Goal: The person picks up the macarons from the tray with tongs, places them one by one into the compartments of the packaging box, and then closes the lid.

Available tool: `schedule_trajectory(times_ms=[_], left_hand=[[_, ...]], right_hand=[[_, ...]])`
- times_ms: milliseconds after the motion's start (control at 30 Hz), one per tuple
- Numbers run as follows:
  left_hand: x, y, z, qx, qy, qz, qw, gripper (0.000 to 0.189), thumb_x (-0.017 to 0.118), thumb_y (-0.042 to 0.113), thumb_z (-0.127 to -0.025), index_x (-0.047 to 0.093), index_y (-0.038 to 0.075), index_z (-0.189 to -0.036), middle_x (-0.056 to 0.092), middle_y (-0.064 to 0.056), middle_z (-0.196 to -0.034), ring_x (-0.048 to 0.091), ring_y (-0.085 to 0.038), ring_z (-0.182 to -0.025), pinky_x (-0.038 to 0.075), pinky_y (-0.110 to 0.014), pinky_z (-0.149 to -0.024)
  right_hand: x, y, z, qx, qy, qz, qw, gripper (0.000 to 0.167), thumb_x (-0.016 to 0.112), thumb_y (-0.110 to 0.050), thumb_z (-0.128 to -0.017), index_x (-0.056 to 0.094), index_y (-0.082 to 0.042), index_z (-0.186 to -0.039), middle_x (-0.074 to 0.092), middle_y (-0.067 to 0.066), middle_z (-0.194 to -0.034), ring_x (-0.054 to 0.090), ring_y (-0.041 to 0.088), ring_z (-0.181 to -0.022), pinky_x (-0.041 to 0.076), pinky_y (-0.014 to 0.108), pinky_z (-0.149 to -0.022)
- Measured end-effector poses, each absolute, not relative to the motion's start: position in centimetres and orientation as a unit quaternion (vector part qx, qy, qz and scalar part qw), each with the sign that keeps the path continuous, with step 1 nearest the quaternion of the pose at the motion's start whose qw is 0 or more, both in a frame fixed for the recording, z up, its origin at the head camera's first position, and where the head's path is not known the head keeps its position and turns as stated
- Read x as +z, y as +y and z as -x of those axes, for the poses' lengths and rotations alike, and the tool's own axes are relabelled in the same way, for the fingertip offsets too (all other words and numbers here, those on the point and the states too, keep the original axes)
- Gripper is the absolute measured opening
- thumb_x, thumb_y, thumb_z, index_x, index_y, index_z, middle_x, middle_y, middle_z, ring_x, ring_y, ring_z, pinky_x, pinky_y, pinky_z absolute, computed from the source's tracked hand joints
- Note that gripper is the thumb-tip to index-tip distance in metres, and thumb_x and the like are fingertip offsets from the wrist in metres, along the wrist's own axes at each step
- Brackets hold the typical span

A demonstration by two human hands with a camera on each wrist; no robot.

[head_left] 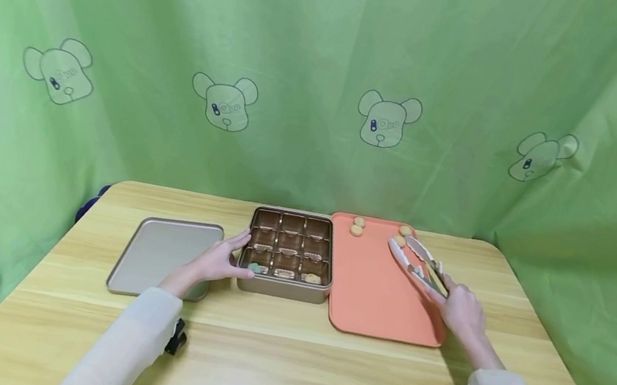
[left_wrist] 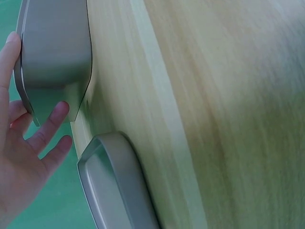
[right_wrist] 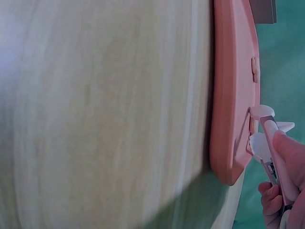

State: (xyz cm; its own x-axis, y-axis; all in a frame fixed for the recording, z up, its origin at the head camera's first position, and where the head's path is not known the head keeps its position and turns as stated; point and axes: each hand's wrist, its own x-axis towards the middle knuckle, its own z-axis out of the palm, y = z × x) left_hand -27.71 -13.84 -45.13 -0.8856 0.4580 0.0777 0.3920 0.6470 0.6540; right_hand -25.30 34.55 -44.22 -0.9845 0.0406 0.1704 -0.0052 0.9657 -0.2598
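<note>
Cookies (head_left: 356,231): occupy two front pan (head_left: 282,289) compartments, four remaining on tray (head_left: 382,297), left hand (head_left: 217,263) spread against pan, right hand (head_left: 464,312) gripping tongs (head_left: 398,253).

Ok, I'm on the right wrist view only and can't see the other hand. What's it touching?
Observer: The bare left hand touches the left side of the square bronze-coloured metal pan.
Operator: Anything inside the pan?
Observer: Yes, a small, roundish green piece lies in the near left corner.
Operator: And what's to the left of the pan?
Observer: A shallow grey metal tray lies on the light wood-grain tabletop, partly hidden by the left hand and wrist.
</note>
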Motion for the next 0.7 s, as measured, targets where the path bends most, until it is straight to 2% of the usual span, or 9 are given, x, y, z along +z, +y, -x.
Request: schedule_trajectory(times_ms=[200, 433, 500, 567, 633, 667, 700], left_hand=[[-45.03, -13.96, 27.74, 0.347, 0.907, -0.234, 0.047, 0.093, 0.072, 0.040, -0.074, 0.025, -0.004, -0.141, 0.014, -0.016, -0.151, 0.028, -0.006, -0.040, 0.027, -0.045, -0.108], [-44.95, -13.94, 27.86, 0.343, 0.907, -0.239, 0.045, 0.092, 0.072, 0.038, -0.075, 0.025, -0.004, -0.141, 0.013, -0.015, -0.151, 0.028, -0.006, -0.041, 0.030, -0.044, -0.105], [-44.91, -13.93, 27.84, 0.342, 0.907, -0.240, 0.046, 0.092, 0.072, 0.038, -0.075, 0.025, -0.004, -0.141, 0.013, -0.016, -0.151, 0.029, -0.009, -0.041, 0.028, -0.044, -0.107], [-44.90, -13.93, 27.80, 0.342, 0.908, -0.239, 0.046, 0.092, 0.072, 0.038, -0.074, 0.025, -0.005, -0.140, 0.013, -0.016, -0.151, 0.040, -0.017, -0.047, 0.026, -0.044, -0.108], [-44.90, -13.92, 27.75, 0.342, 0.908, -0.238, 0.046, 0.092, 0.073, 0.038, -0.074, 0.025, -0.004, -0.140, 0.014, -0.016, -0.151, 0.057, -0.028, -0.073, 0.022, -0.044, -0.110], [-44.92, -13.92, 27.72, 0.342, 0.908, -0.237, 0.046, 0.092, 0.073, 0.039, -0.074, 0.025, -0.005, -0.140, 0.014, -0.016, -0.151, 0.058, -0.032, -0.090, 0.021, -0.044, -0.110], [-44.93, -13.92, 27.70, 0.342, 0.908, -0.237, 0.046, 0.092, 0.073, 0.039, -0.074, 0.026, -0.005, -0.140, 0.014, -0.016, -0.151, 0.053, -0.034, -0.107, 0.019, -0.045, -0.110]], right_hand=[[-44.21, 34.48, 25.09, 0.132, -0.987, 0.010, 0.088, 0.059, 0.058, -0.040, -0.087, 0.046, 0.000, -0.130, 0.056, 0.034, -0.090, 0.053, 0.052, -0.077, 0.042, 0.049, -0.048], [-44.02, 34.54, 24.78, 0.134, -0.988, 0.012, 0.074, 0.060, 0.056, -0.039, -0.088, 0.044, 0.001, -0.132, 0.055, 0.036, -0.097, 0.054, 0.050, -0.080, 0.044, 0.049, -0.052], [-43.93, 34.53, 24.69, 0.135, -0.988, 0.009, 0.072, 0.061, 0.056, -0.039, -0.088, 0.043, 0.001, -0.132, 0.055, 0.035, -0.096, 0.054, 0.048, -0.078, 0.043, 0.048, -0.052], [-43.87, 34.57, 24.59, 0.137, -0.988, 0.007, 0.073, 0.061, 0.056, -0.039, -0.088, 0.043, 0.001, -0.132, 0.055, 0.035, -0.096, 0.054, 0.046, -0.077, 0.044, 0.048, -0.052], [-43.87, 34.65, 24.53, 0.140, -0.987, 0.005, 0.075, 0.061, 0.056, -0.039, -0.088, 0.044, 0.001, -0.132, 0.055, 0.035, -0.095, 0.054, 0.046, -0.076, 0.043, 0.048, -0.052], [-43.88, 34.69, 24.48, 0.141, -0.987, 0.003, 0.077, 0.061, 0.057, -0.039, -0.088, 0.044, 0.001, -0.132, 0.055, 0.034, -0.094, 0.054, 0.045, -0.076, 0.043, 0.048, -0.052], [-43.90, 34.73, 24.45, 0.142, -0.987, 0.000, 0.080, 0.060, 0.057, -0.039, -0.088, 0.044, 0.001, -0.132, 0.055, 0.034, -0.093, 0.054, 0.045, -0.075, 0.043, 0.048, -0.052]])
